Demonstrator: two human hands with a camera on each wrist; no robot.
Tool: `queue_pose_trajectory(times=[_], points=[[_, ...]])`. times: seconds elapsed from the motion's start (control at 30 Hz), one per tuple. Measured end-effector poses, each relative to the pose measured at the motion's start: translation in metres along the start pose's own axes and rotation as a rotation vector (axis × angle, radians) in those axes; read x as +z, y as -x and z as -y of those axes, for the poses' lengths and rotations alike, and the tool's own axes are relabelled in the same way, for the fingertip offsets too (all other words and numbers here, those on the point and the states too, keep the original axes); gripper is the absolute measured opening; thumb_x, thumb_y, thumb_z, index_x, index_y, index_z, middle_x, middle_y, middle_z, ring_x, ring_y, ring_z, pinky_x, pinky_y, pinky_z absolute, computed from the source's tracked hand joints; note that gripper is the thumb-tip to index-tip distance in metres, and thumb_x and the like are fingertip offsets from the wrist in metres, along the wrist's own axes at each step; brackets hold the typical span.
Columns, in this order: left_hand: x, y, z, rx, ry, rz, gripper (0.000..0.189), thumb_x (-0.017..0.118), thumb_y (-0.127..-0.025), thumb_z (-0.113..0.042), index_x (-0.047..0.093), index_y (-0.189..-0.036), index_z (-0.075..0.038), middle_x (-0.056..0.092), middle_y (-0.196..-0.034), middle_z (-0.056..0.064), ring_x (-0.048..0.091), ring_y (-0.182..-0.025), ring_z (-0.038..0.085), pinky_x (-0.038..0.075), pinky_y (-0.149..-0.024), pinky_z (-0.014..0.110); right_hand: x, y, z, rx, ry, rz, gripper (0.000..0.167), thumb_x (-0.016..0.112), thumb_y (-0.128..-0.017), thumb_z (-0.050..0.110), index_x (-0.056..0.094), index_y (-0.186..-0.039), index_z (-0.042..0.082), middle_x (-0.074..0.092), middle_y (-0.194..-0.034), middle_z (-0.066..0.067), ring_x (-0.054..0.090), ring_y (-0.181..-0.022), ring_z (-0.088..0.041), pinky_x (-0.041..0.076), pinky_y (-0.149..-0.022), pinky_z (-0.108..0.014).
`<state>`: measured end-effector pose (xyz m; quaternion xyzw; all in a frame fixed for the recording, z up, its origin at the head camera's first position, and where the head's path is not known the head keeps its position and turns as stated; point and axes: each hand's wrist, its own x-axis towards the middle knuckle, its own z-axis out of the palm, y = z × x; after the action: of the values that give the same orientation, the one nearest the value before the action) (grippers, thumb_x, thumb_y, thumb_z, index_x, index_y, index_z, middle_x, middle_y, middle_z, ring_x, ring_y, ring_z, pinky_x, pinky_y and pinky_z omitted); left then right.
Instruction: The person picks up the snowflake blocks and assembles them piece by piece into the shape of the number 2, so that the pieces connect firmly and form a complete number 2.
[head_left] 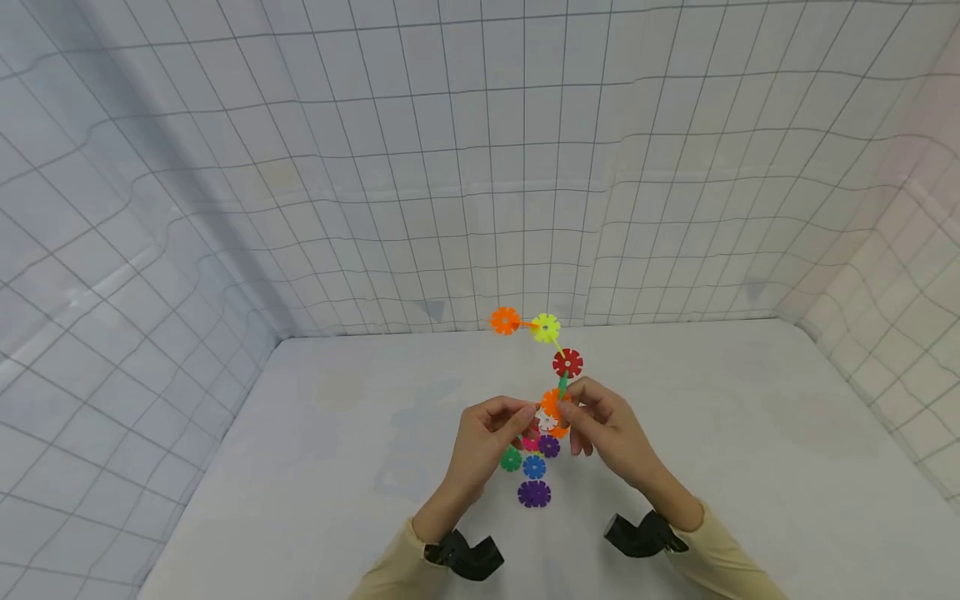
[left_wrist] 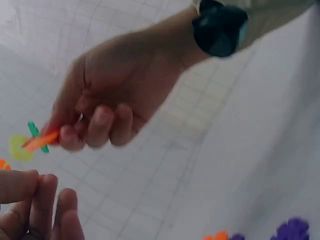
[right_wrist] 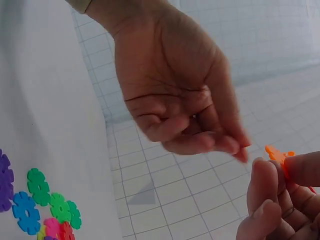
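Observation:
A chain of notched plastic snowflake discs reaches up and back from my right hand (head_left: 603,421). It runs from an orange disc (head_left: 506,321) through a yellow disc (head_left: 545,327) and a red disc (head_left: 567,363) to a green disc (head_left: 562,387) seen edge-on. My right thumb and fingers pinch the lowest orange disc (head_left: 552,403). Facing it, my left hand (head_left: 491,437) has its thumb and index fingertips together. A sliver of an orange-red piece (left_wrist: 41,176) shows between them; the rest of it is hidden by the fingers.
Below the hands, loose discs lie on the white table (head_left: 345,433): a green disc (head_left: 511,459), a blue disc (head_left: 534,467), purple discs (head_left: 535,494) and several others partly hidden. Grid-patterned white sheets (head_left: 525,167) enclose the table at back and sides.

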<state>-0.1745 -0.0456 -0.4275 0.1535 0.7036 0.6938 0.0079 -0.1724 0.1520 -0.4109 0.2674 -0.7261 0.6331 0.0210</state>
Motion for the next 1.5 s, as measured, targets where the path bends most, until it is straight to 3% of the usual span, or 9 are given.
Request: queue_pose_trajectory(times=[0.13,0.27,0.4,0.57,0.83,1.13,1.5], points=[[-0.013,-0.009,0.023,-0.012,-0.311,-0.032,0.021,0.067,-0.090,-0.025,0.073,-0.096,-0.006,0.069,-0.084,0.006,0.063,-0.077,0.022,0.052,-0.072,0.034,-0.004,-0.001,-0.002,0.016,-0.021,-0.025,0.009,0.047,-0.100,0.006,0.050,-0.098,-0.003,0.057,-0.075,-0.008,0.052,-0.046,-0.019,0.043,-0.039,-0.031],[-0.026,-0.010,0.047,-0.038,-0.646,-0.015,0.019,0.072,-0.085,-0.026,0.072,-0.095,-0.009,0.066,-0.085,-0.002,0.057,-0.078,0.017,0.047,-0.071,0.031,-0.008,-0.001,-0.001,0.014,-0.028,-0.042,0.010,0.045,-0.100,0.005,0.049,-0.099,-0.004,0.057,-0.076,-0.011,0.052,-0.047,-0.023,0.045,-0.040,-0.031],[-0.033,-0.006,0.059,-0.066,-0.777,0.049,0.036,0.080,-0.076,-0.030,0.068,-0.099,-0.005,0.059,-0.085,0.002,0.048,-0.076,0.017,0.043,-0.068,0.031,-0.012,-0.002,0.001,0.032,-0.025,-0.059,0.012,0.044,-0.101,0.007,0.048,-0.100,-0.004,0.057,-0.077,-0.012,0.053,-0.047,-0.025,0.046,-0.042,-0.030],[-0.037,-0.003,0.066,-0.058,-0.801,0.089,0.041,0.084,-0.070,-0.034,0.066,-0.095,-0.006,0.053,-0.082,0.000,0.044,-0.077,0.016,0.040,-0.069,0.031,-0.014,-0.003,0.003,0.035,-0.024,-0.059,0.014,0.042,-0.102,0.008,0.047,-0.100,-0.005,0.056,-0.077,-0.013,0.054,-0.049,-0.025,0.046,-0.043,-0.029],[-0.042,-0.003,0.071,-0.043,-0.808,0.122,0.028,0.082,-0.074,-0.029,0.064,-0.086,-0.011,0.052,-0.078,-0.004,0.041,-0.073,0.014,0.038,-0.065,0.028,-0.015,-0.003,0.006,0.055,-0.042,-0.074,0.016,0.043,-0.102,0.010,0.047,-0.100,-0.005,0.057,-0.076,-0.013,0.054,-0.049,-0.024,0.046,-0.043,-0.029],[-0.039,-0.001,0.071,0.003,-0.846,0.171,0.035,0.083,-0.072,-0.035,0.063,-0.085,-0.010,0.050,-0.074,-0.004,0.043,-0.071,0.013,0.040,-0.066,0.027,-0.016,-0.003,0.008,0.064,-0.068,-0.066,0.017,0.043,-0.102,0.010,0.047,-0.100,-0.006,0.058,-0.074,-0.011,0.053,-0.048,-0.024,0.046,-0.043,-0.029],[-0.038,0.000,0.061,-0.084,-0.789,0.225,0.028,0.084,-0.071,-0.025,0.062,-0.081,-0.011,0.052,-0.073,-0.005,0.043,-0.066,0.011,0.037,-0.061,0.026,-0.018,-0.001,0.008,0.067,-0.093,-0.061,0.017,0.043,-0.102,0.011,0.047,-0.100,-0.006,0.058,-0.073,-0.009,0.053,-0.048,-0.023,0.047,-0.043,-0.029]])
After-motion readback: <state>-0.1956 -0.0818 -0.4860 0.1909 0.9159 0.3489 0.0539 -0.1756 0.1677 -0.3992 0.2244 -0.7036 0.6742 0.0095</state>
